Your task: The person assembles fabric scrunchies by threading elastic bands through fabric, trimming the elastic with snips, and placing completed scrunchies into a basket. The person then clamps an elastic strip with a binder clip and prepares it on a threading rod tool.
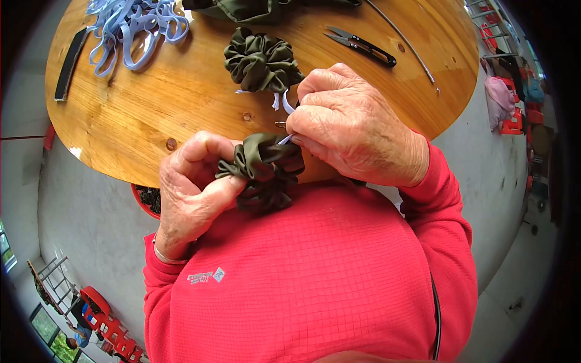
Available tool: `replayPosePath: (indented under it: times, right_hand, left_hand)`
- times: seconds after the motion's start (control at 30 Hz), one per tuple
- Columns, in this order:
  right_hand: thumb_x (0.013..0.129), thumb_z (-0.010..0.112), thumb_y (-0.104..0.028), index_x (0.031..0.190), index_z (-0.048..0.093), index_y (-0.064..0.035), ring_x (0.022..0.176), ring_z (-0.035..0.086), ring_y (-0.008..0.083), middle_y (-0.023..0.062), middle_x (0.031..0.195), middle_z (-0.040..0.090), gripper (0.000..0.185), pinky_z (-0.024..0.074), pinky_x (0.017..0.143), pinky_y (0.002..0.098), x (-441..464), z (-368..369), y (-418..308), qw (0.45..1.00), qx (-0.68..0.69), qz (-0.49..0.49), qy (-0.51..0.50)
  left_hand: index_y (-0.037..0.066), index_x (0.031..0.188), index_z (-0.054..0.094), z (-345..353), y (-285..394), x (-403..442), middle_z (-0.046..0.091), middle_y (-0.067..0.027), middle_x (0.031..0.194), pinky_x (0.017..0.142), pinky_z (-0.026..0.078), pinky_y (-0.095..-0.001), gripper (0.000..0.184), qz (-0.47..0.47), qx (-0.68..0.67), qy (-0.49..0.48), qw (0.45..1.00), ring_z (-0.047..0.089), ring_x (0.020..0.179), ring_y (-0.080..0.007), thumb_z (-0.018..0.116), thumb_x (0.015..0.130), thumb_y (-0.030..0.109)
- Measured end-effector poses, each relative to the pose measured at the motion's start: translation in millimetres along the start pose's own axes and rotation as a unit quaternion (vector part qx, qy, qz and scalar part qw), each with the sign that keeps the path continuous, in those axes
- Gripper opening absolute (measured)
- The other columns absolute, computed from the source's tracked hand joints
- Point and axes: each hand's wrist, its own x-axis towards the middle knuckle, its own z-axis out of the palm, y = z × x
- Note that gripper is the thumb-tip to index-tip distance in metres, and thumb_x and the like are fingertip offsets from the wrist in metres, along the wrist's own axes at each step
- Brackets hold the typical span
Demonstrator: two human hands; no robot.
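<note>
My left hand (pixel 195 178) is closed round a gathered olive-green scrunchie (pixel 264 172), held at the table's near edge in front of my red top. Thumb and fingers of my right hand (pixel 358 124) pinch a pale elastic strip (pixel 285 140) that comes out of this scrunchie's upper right side. A small metal loop (pixel 280 124) shows beside the right fingertips; what it belongs to is hidden. Just beyond, a second olive-green scrunchie (pixel 257 60) lies on the wood, with pale elastic ends (pixel 276 101) hanging from its near side, close to my right knuckles.
On the round wooden table (pixel 133 115) are tangled light-blue elastic loops (pixel 136 30), a black strip (pixel 71 65), olive fabric (pixel 248 9), black thread snips (pixel 363 47) and a thin metal rod (pixel 402 39). Below the edge at left is a red container (pixel 140 202) with dark contents.
</note>
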Motion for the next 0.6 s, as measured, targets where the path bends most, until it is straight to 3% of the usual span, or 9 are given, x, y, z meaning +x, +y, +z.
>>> replayPosePath:
  times: [0.13,0.3,0.6]
  right_hand:
    - [0.068,0.061,-0.017,0.07,0.052,-0.0098,0.076,0.054,0.0204,0.0017,0.066,0.056,0.012,0.0407,0.068,0.0331,0,5,-2,1.0,0.007,-0.008,0.027]
    - [0.068,0.066,-0.015,0.077,0.056,-0.0109,0.077,0.055,0.0203,0.0007,0.069,0.057,0.014,0.0412,0.07,0.0327,-2,7,-3,0.998,0.038,-0.005,0.043]
    - [0.069,0.072,-0.014,0.093,0.059,-0.0138,0.079,0.055,0.0202,-0.0011,0.072,0.058,0.028,0.0411,0.073,0.0341,-4,6,-3,0.994,0.097,0.01,0.056]
  left_hand:
    - [-0.003,0.094,0.056,-1,8,-1,0.062,-0.0072,0.093,0.078,0.049,-0.0251,0.023,-0.064,0.01,0.017,0.998,0.059,0.085,-0.0115,0.055,0.072,-0.009]
    - [-0.003,0.097,0.056,9,10,0,0.062,-0.0062,0.091,0.076,0.049,-0.0242,0.026,-0.07,-0.003,0.033,0.997,0.059,0.084,-0.0104,0.055,0.071,-0.008]
    - [-0.002,0.091,0.056,-11,-7,-2,0.064,-0.0086,0.088,0.076,0.048,-0.0262,0.021,-0.006,-0.044,0.053,0.998,0.06,0.081,-0.0125,0.055,0.071,-0.007]
